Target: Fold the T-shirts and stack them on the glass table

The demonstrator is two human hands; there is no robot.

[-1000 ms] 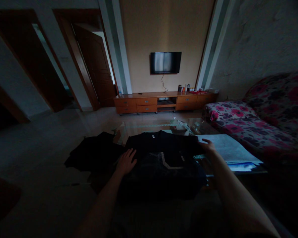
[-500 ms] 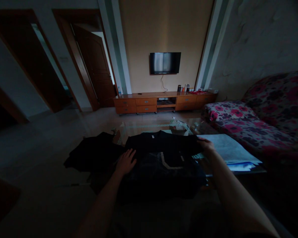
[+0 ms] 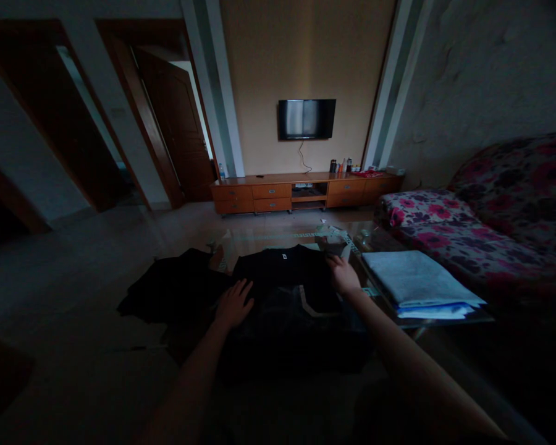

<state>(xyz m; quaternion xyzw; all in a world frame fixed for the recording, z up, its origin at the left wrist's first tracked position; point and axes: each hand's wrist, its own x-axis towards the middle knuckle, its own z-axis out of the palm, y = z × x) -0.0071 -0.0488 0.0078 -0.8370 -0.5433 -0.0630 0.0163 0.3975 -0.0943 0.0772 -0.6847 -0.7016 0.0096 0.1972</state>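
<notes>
A black T-shirt (image 3: 278, 272) lies spread over the glass coffee table (image 3: 301, 234), its collar with a small white label at the far side and a pale angular print on its front. My left hand (image 3: 234, 304) rests flat on its left part, fingers apart. At the shirt's right edge, my right hand (image 3: 345, 275) has its fingers closed on the cloth, with the right sleeve brought inward. Another heap of black clothing (image 3: 171, 284) lies to the left, touching the shirt. How its layers lie is too dark to tell.
A folded stack of light grey and blue cloth (image 3: 417, 278) sits on the table's right side. Beyond stand a wooden TV cabinet (image 3: 272, 198) and a wall-mounted television (image 3: 306, 118). A floral-covered sofa (image 3: 463, 222) is on the right.
My right hand has moved left, carrying the shirt's right sleeve in over the body and uncovering the grey stack's left edge. My left hand has stayed in place.
</notes>
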